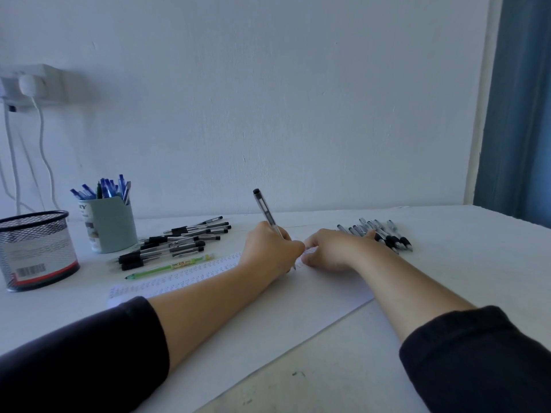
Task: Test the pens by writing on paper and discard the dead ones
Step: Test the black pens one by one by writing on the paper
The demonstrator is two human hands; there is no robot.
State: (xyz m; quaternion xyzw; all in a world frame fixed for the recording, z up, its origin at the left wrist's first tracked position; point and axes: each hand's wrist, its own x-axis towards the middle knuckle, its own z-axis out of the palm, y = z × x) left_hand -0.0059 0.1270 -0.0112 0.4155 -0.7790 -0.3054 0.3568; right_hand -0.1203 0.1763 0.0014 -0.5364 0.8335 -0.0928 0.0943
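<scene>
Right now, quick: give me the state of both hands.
Left hand: grips the black pen, its tip down at the paper.
Right hand: fingers curled, resting on the paper; whether it holds anything cannot be told.

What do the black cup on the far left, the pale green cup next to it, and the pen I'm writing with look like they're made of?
Black cup: looks like metal wire mesh, painted black; you can see through the fine grid.
Pale green cup: probably plastic, possibly ceramic; smooth, opaque, matte wall.
Pen in the left hand: clear plastic barrel with a dark cap end; light passes through it.
</scene>
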